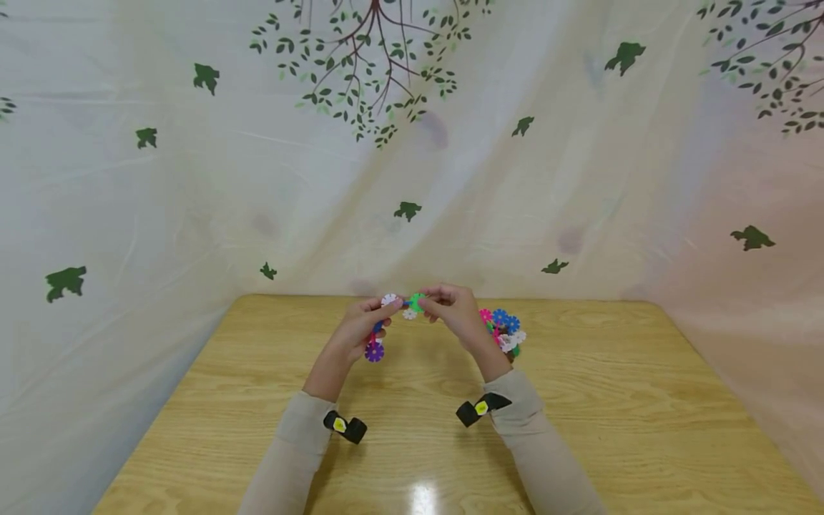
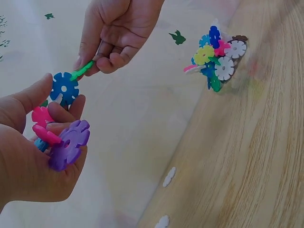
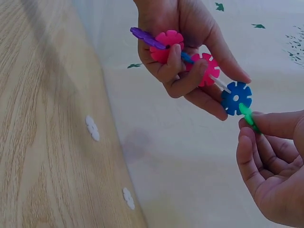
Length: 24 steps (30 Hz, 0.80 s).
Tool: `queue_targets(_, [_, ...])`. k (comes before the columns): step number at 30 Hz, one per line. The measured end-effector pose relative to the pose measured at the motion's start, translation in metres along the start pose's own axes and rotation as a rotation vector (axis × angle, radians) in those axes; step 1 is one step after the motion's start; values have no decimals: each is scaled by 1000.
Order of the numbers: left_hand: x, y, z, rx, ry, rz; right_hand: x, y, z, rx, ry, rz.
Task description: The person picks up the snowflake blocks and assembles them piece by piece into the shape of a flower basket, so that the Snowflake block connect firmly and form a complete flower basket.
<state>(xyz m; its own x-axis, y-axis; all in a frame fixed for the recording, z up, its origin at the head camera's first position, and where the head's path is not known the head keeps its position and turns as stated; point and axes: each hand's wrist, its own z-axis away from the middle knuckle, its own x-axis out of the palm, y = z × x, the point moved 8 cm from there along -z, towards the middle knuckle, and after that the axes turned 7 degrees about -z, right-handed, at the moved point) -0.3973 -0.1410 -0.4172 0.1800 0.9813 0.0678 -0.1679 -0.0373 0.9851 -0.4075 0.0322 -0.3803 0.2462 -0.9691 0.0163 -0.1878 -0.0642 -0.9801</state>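
My left hand [image 1: 357,327] grips a chain of notched plastic flower discs, fingers curled round its middle. A purple disc [image 2: 71,145] ends the chain near the palm. Pink discs [image 3: 167,46] and thin edge-on pieces follow, up to a blue disc [image 3: 232,103] by the left thumb and fingertips. With thumb and fingers, my right hand [image 1: 458,315] pinches a green disc [image 1: 416,302]. In both wrist views the green disc meets the blue one edge to edge, at an angle to it. Part of the chain is hidden behind the left fingers.
A heap of mixed flower discs [image 2: 224,69] lies on the wooden table [image 1: 611,400], right of my right hand. Two loose white discs [image 3: 92,128] lie near the table's far edge. Behind it hangs a pale cloth [image 1: 322,214] with a leaf print.
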Motion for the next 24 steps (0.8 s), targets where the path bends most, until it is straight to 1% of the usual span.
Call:
queue_targets(7, [-1,-1,0,-7,33,19,4,-4,2,-50,-27,-37])
queue_targets(13, [-1,4,3,11,49,6,8,-6,2,-101,-30,-75])
queue_targets(16, [0,5,4,15,27,-11,7,-5,1,-95,-21,-69])
queue_targets(21, [5,8,5,33,-55,-99,9,-3,-1,-66,-21,-12])
queue_targets(24, [8,7,6,27,-99,-150,12,0,-2,-61,-28,18])
